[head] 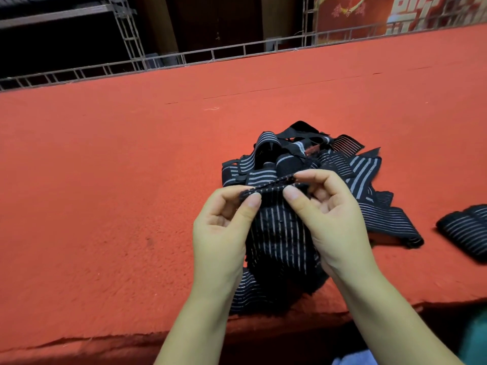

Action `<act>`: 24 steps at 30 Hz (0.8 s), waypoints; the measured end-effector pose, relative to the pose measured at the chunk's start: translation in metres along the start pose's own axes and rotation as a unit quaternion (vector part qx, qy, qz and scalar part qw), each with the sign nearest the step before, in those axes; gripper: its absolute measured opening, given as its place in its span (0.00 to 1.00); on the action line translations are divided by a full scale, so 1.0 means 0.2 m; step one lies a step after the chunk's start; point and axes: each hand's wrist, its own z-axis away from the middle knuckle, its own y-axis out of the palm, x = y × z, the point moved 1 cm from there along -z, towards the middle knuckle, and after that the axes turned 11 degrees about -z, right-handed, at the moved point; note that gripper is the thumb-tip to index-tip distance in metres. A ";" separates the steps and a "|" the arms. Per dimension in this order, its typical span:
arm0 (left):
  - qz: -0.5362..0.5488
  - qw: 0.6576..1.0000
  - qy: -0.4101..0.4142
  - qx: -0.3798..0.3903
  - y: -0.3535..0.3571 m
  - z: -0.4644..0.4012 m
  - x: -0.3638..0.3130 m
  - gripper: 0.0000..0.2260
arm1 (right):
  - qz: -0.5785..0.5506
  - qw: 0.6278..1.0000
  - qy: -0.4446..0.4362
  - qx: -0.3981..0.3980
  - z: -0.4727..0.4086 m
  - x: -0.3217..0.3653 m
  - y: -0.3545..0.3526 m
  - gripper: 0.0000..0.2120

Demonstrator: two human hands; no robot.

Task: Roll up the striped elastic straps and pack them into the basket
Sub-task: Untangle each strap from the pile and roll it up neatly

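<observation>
- Left hand (pixel 224 219) and right hand (pixel 326 209) each pinch the top edge of one strap (pixel 279 233), close together.
- Keep that edge level; fold tight, so the roll starts straight.
- Beyond, the loose pile (pixel 303 156); a rolled strap (pixel 466 227) lies right. No basket shows.

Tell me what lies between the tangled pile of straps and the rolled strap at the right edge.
In the head view, only bare red carpet separates the pile of straps from the rolled strap; nothing else lies there.
</observation>
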 end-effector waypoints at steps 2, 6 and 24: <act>0.019 1.000 -0.006 -0.014 -0.01 -0.01 -0.01 0.08 | 0.000 1.000 -0.007 -0.013 0.00 0.01 0.00 0.10; 0.040 0.999 -0.026 -0.003 -0.01 -0.01 -0.02 0.08 | -0.015 1.000 0.007 0.004 -0.02 0.02 -0.01 0.07; -0.086 0.983 -0.074 0.142 0.00 -0.03 -0.05 0.07 | 0.199 0.964 -0.172 -0.024 -0.03 0.03 -0.04 0.07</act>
